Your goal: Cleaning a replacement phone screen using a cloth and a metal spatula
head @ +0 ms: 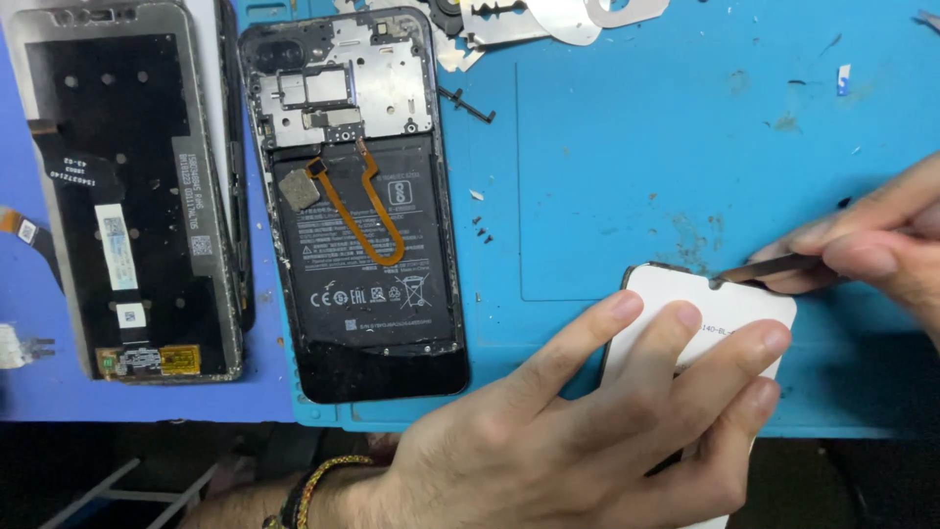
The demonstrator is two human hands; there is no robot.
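Meanwhile left hand [587, 431] fingers press flat on the white panel [734, 313]; right hand [881, 245] pinches a blade [774, 266] at two o'clock.

Left hand [587, 421] covering most of white panel [729, 309]; panel's lower part lying hidden under fingers, bottom running off lower frame edge. Right hand [871, 250] being cut by right edge, only fingertips showing. Thin tool [774, 266] partly vanishing inside those fingers; tip contact at panel notch too small to tell. Detached screen [127, 186] being clipped at top edge. Metal scraps [548, 20] running off top.
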